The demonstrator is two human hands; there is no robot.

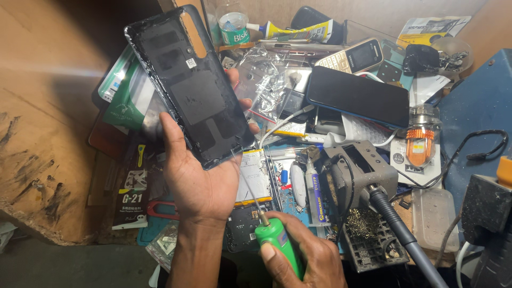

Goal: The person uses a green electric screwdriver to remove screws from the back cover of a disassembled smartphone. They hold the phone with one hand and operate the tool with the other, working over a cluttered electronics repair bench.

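Note:
My left hand [198, 176] holds up a black phone back cover [186, 85], inner side toward me, tilted with its camera cutout at the top. My right hand [304, 256] grips a green-handled tool [280, 242] whose thin metal tip points up toward the cover's lower right corner. Below the cover lies an opened phone [255, 184] with a pale battery showing.
A dark smartphone [357, 96] and a keypad phone [354, 56] lie at the back among plastic bags and tubes. A grey soldering iron stand [362, 170] with brass wool sits to the right. A wooden board [48, 106] is on the left, a blue mat [474, 117] on the right.

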